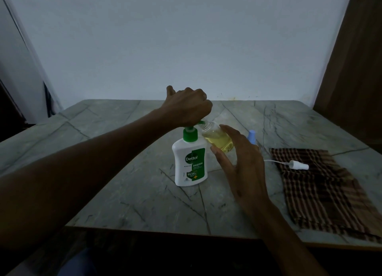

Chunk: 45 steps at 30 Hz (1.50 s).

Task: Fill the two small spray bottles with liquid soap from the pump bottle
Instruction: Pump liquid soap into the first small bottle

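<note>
Fist of my left hand bears down on the pump bottle, fingers curled, holding nothing. Just right of that bottle, my right hand grips a tilted spray bottle, half full of yellow soap, its mouth at the green spout. Behind my right hand stands a blue-capped bottle; further right of the pump bottle, a sprayer head lies on a checked cloth.

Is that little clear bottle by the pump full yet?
Partly full. The small clear spray bottle, tilted toward the green pump spout, holds yellow liquid only in its lower part.

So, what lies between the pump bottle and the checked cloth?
In the head view: the right hand holding the tilted spray bottle, and behind it a blue-capped bottle.
</note>
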Motion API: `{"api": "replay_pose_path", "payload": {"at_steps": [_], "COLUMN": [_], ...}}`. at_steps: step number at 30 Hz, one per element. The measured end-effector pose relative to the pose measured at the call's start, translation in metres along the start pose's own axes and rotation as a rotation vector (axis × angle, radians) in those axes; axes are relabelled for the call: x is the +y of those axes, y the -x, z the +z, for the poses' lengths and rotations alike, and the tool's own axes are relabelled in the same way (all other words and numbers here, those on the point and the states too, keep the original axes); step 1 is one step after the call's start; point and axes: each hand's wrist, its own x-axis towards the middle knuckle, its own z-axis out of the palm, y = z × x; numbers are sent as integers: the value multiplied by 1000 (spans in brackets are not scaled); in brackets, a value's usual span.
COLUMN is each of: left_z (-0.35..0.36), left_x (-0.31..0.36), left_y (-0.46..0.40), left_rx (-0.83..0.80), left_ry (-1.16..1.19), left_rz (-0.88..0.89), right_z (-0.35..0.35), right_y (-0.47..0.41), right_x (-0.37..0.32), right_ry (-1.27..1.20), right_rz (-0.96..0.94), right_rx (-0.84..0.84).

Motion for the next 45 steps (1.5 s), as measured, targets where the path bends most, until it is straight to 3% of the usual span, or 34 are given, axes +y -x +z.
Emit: {"api": "replay_pose_path", "payload": {"at_steps": [16, 45], "left_z": [-3, 1], "left_x": [3, 0], "left_y": [2, 1], "left_rx": [-14, 6], "left_ry": [-74, 7], "left_rz": [33, 16], "right_z": [1, 2], "right_y": [0, 1], "right_x": [0, 4], "right_ry": [0, 8], "right_rz": [-8, -42], "right_rx": [0, 8]}}
